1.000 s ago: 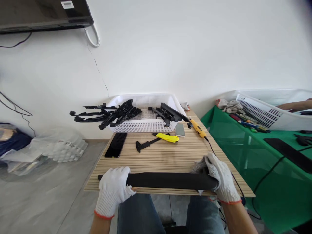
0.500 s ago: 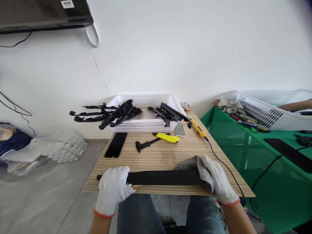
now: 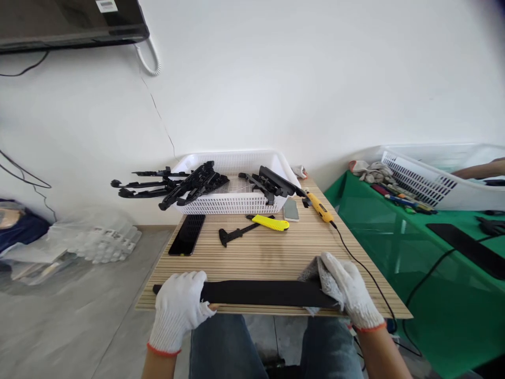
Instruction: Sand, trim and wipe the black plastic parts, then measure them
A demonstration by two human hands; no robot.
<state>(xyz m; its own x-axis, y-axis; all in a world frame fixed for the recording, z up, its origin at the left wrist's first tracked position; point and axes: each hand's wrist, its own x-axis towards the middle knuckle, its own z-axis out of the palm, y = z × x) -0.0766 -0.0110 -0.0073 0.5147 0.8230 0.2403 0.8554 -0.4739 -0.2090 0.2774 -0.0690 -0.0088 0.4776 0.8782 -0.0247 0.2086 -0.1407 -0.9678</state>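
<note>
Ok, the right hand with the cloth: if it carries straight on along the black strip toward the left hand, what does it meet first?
Only bare black strip lies between them, so the right hand and its grey cloth would likely meet the left hand, gripping the strip's other end. Nothing else appears to sit in that line.

Bright, even daylight; warped edges
</note>
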